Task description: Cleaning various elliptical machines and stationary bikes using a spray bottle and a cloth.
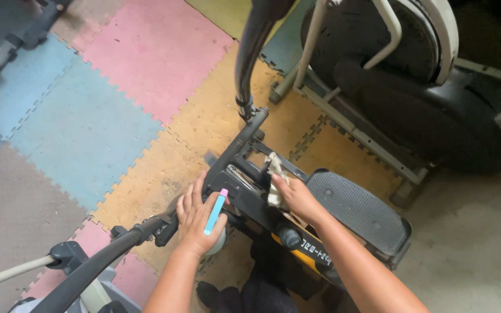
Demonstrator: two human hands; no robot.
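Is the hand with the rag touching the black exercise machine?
Touching. The head view shows the right hand pressing the rag onto the black machine frame.

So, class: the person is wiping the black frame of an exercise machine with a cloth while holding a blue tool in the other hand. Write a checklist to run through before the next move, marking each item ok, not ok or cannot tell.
1. Cloth gripped in the right hand and touching the black frame: ok.
2. Blue tool with pink tip held in the left hand: ok.
3. Left hand resting against the frame: ok.
4. Ribbed pedal free of things lying on it: ok.
5. Frame wiped clean under the cloth: cannot tell, it is hidden.
6. Foam floor mats lying flat: ok.
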